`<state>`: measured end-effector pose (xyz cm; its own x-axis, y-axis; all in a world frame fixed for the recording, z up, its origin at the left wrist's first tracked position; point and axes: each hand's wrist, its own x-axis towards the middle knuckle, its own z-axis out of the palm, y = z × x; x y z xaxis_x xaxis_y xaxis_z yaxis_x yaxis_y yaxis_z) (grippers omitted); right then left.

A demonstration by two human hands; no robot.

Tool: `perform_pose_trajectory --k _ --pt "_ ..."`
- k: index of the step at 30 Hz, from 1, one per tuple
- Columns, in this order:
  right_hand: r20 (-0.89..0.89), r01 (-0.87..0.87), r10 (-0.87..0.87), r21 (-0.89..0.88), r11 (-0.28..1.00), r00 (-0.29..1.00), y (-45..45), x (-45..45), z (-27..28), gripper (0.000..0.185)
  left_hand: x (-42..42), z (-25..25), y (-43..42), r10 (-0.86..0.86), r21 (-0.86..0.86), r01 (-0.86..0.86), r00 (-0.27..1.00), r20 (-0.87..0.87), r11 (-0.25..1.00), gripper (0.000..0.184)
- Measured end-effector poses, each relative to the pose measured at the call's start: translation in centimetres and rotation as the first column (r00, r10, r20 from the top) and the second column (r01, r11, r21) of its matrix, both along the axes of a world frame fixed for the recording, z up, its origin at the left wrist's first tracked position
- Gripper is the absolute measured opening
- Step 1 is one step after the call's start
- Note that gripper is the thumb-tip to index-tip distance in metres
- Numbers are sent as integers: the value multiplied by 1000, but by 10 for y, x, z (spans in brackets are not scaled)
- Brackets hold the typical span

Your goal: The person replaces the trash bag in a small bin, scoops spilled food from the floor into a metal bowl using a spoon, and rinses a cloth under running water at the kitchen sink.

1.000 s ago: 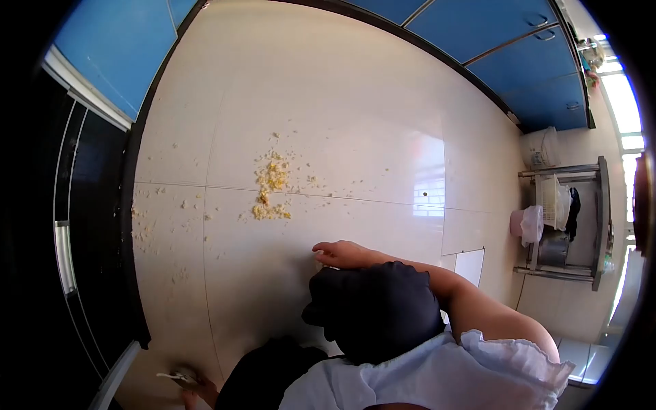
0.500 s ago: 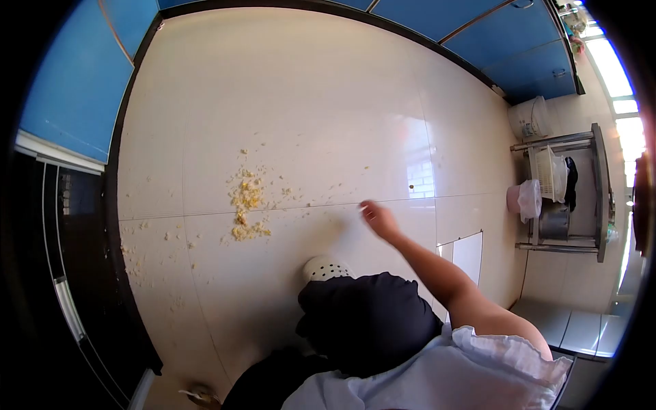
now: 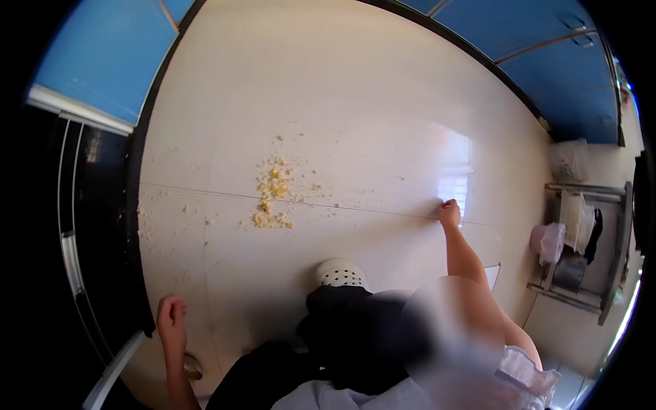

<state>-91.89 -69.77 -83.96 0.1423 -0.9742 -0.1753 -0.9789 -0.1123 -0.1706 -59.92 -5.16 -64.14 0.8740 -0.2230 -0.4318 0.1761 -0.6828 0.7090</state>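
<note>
Out on the pale tiled floor [image 3: 355, 130], my right hand [image 3: 448, 213] reaches down with its fingers pinched together at the surface. What lies between the fingertips is hidden. Over at the lower left, beside the black cabinet front, my left hand [image 3: 172, 321] hovers with its fingers curled in and nothing visible in them. Yellow and white food crumbs [image 3: 275, 184] lie in a loose heap between the two hands, apart from both. Finer crumbs [image 3: 184, 208] are scattered toward the left.
My white clog [image 3: 342, 273] stands just below the crumbs. Blue cabinets [image 3: 102, 55] and a black cabinet front [image 3: 96, 205] border the left; more blue cabinets [image 3: 553, 61] stand top right. A metal rack [image 3: 608, 253] with a pink bin [image 3: 547, 240] stands at the right.
My right hand has moved right and down to the floor, where a small dark speck lay before. My left hand has come into view at lower left. The view has shifted.
</note>
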Motion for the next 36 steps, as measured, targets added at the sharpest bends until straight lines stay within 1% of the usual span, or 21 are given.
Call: perform_pose_trajectory --k 1,2,4,6,7,8,9,10,12,13,16,20,22,24,26,28,29,31,32,34,36 --pt "18 -31 32 -34 999 999 3 4 2 17 3 -2 -4 -87 -14 87 996 6 996 8" --pt "41 -73 75 -50 996 996 6 8 2 18 5 -4 -11 -116 -15 116 993 28 993 8" --pt "213 -93 94 -15 996 972 25 32 16 20 3 -9 -28 -144 -11 144 989 31 990 9" --pt "381 -229 188 66 971 905 52 65 23 20 -3 -25 -38 -153 -45 153 988 1 987 11" --pt "439 -346 270 102 933 857 74 87 30 18 -7 -33 -41 -162 -83 160 987 -10 984 12" --pt "497 -458 344 126 880 797 101 113 38 16 -10 -33 -45 -149 -76 148 989 -7 986 12" --pt "525 -523 372 171 835 766 131 138 45 14 -14 -32 -49 -238 -47 237 971 -27 970 12" --pt "600 -602 395 188 776 696 159 160 49 17 -17 -32 -53 -325 -23 324 944 -47 946 12" --pt "648 -732 444 272 625 619 206 203 69 19 -21 -32 -53 -330 -23 329 942 -66 944 12" --pt "707 -766 409 294 572 577 222 220 71 19 -22 -32 -52 -347 -23 347 934 -88 938 12" --pt "781 -833 418 225 505 465 254 253 67 23 -23 -31 -45 -324 -9 324 944 -60 946 13" --pt "790 -837 417 207 507 448 262 249 65 22 -29 -33 -27 -262 -35 259 962 -81 965 14" --pt "667 -813 487 344 470 564 264 228 66 20 -36 -41 -15 -175 -89 164 974 -145 982 15" --pt "702 -788 375 462 407 606 276 204 66 18 -41 -50 -2 -143 -90 129 975 -173 988 15" --pt "703 -787 360 514 341 614 291 182 69 16 -44 -58 7 -107 -90 91 975 -196 992 15" --pt "611 -745 434 598 295 662 309 170 90 17 -44 -65 14 -101 -84 86 974 -201 993 15" --pt "616 -753 442 594 284 653 315 165 94 17 -46 -72 18 -87 -81 72 977 -196 994 15" --pt "513 -728 596 660 186 618 323 154 98 17 -47 -85 26 -46 -104 26 979 -199 994 15" --pt "522 -738 602 652 176 605 325 145 94 17 -45 -88 28 -34 -102 15 982 -188 995 15" --pt "398 -847 859 527 72 321 325 128 81 18 -43 -89 28 3 -165 -39 977 -212 986 16" --pt "399 -869 871 491 60 285 329 120 82 19 -40 -86 26 21 -155 -55 978 -209 986 16"
